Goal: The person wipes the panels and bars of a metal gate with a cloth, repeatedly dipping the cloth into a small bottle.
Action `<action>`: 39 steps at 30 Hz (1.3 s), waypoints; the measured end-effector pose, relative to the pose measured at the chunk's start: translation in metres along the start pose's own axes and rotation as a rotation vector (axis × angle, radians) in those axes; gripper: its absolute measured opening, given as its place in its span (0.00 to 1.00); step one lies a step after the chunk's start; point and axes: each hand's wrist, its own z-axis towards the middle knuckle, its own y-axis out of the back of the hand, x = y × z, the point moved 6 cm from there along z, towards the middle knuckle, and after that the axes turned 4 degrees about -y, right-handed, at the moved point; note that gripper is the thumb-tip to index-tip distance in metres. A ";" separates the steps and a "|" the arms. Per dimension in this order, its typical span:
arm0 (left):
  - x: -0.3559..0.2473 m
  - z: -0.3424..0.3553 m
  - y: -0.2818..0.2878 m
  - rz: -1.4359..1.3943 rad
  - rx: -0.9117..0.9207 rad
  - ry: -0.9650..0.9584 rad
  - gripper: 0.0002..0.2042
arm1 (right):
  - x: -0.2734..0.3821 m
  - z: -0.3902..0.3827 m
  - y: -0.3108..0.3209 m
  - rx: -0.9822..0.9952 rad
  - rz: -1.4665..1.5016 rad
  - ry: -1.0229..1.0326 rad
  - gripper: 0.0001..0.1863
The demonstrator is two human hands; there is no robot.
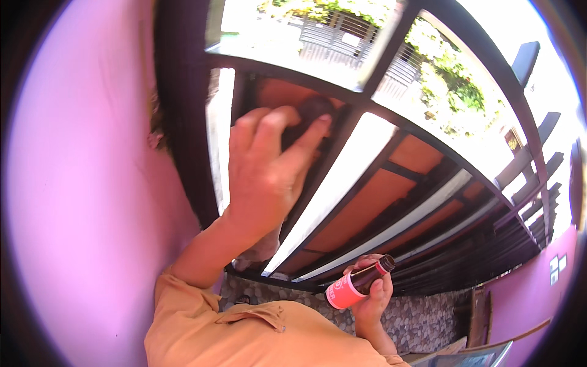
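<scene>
From my remote seat, the head view shows the left hand [269, 168] raised at centre-left of the frame, against the dark frame of a louvred window [342, 134]. Its fingers [306, 144] are curled around a small dark round object [313, 109], seemingly a knob or pad pressed to the window bar; I cannot tell exactly what it is. The thumb lies along the right side of that object, and the other fingers arch over its top.

Low in the frame, just right of centre, the right hand [370, 300] grips a small dark bottle [358, 283] with a pink label. The fingers wrap closed around the bottle's lower half. The bottle lies tilted, its dark neck pointing toward the upper right and its pink base toward the lower left. It sits in front of the lowest slats, well apart from the left hand.

The window's glass slats [342, 183] stand angled open, running from the lower centre up toward the right edge, orange-brown surfaces showing between them. Through the upper panes I see bright daylight, green foliage [452, 79] and a pale fence. A pink wall [92, 183] fills the left side of the frame. An orange shirt [244, 336] with a collar covers the bottom centre, and pebble-patterned tiling [422, 318] lies under the window at lower right.
</scene>
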 end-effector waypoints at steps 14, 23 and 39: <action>0.002 -0.022 -0.019 0.029 0.050 -0.075 0.26 | 0.007 0.001 0.014 0.120 -0.077 0.007 0.25; 0.001 -0.006 -0.019 0.117 0.058 -0.114 0.21 | 0.014 -0.005 0.037 0.100 -0.085 -0.005 0.26; -0.017 -0.009 -0.004 0.177 0.124 -0.142 0.26 | 0.015 -0.003 0.033 0.062 0.008 0.042 0.31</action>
